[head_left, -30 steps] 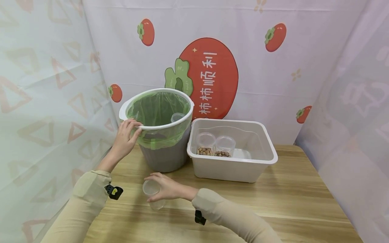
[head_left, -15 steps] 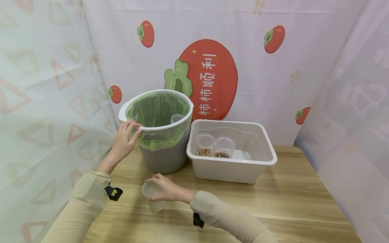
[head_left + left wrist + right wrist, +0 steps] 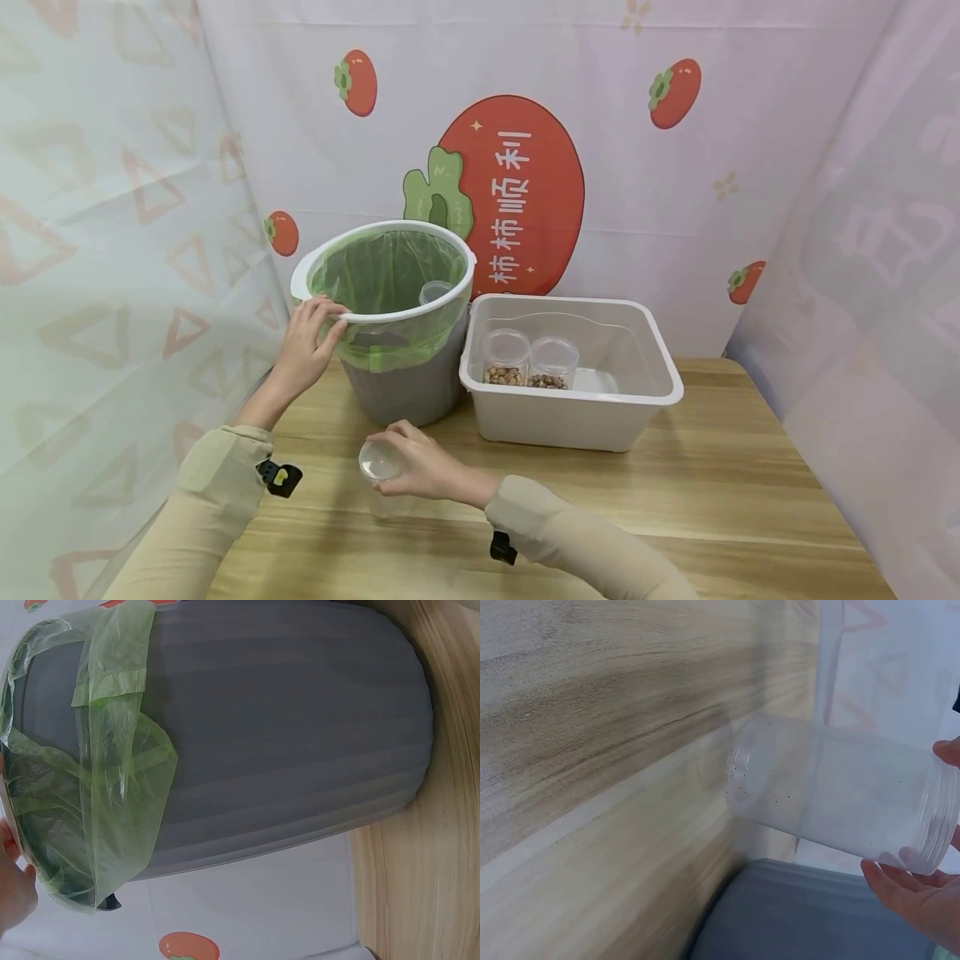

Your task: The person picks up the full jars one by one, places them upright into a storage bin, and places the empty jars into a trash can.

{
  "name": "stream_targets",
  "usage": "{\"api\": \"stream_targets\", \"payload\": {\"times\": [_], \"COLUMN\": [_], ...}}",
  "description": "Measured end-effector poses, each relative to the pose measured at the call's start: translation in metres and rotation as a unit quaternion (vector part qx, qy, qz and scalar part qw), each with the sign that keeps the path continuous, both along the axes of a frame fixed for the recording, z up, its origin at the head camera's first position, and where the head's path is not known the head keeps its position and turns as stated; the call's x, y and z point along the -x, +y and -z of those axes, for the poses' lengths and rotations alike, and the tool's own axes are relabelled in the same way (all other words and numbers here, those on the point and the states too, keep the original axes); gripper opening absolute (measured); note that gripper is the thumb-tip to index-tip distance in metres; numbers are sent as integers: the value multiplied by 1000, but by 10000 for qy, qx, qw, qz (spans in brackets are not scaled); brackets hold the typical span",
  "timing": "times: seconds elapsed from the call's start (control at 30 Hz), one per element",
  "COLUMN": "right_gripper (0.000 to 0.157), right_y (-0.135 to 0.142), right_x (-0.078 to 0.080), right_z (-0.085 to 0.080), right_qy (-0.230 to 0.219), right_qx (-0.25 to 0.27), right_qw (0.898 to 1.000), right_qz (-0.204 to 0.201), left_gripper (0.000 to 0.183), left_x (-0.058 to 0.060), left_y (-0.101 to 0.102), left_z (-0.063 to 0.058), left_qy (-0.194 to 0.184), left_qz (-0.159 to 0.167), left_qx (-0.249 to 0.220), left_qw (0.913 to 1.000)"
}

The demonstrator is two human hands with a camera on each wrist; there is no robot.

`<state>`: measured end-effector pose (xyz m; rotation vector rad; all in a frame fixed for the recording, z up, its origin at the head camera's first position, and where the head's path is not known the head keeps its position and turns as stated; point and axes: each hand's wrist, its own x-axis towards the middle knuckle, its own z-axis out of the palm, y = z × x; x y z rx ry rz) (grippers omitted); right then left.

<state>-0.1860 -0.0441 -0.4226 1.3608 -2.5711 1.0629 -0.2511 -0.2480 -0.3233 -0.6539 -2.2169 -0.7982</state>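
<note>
My left hand (image 3: 303, 342) grips the white rim of a grey trash can (image 3: 405, 387), fingers over the edge and thumb in front. A green bag (image 3: 124, 750) lines the can and folds over its outside. My right hand (image 3: 427, 468) holds a clear plastic jar (image 3: 832, 791) around its top end, above the table in front of the can. In the right wrist view a few small dark specks show near the jar's bottom; otherwise it looks empty. Inside the can, the round top of another clear container (image 3: 437, 292) shows at the right side.
Right of the can stands a white plastic bin (image 3: 558, 423). Two lidded clear jars (image 3: 507, 348) with nuts or similar brown pieces stand in its left part. The wooden table (image 3: 697, 500) is bordered by printed cloth at the back and sides.
My right hand has shifted slightly right with the jar, whose top now catches more light. The left hand keeps its hold on the trash can rim.
</note>
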Motion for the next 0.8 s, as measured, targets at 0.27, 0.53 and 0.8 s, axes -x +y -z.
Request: {"api": "stream_targets", "payload": {"times": [0.27, 0.53, 0.8], "right_gripper": [57, 56, 56], "right_y": [12, 24, 35], "right_x": [-1, 1, 0], "right_z": [-15, -28, -47], "right_qy": [234, 592, 794], "right_qx": [240, 582, 863], "right_qw": [9994, 9963, 9924], "right_qz": [63, 198, 377], "left_gripper": [14, 14, 13], "left_x": [1, 1, 0], "left_y": [0, 1, 1], "left_z": [1, 0, -1], "left_qy": [-17, 33, -76], "left_qz": [-28, -15, -51], "left_qx": [-7, -23, -24], "left_qw": [10000, 10000, 10000]}}
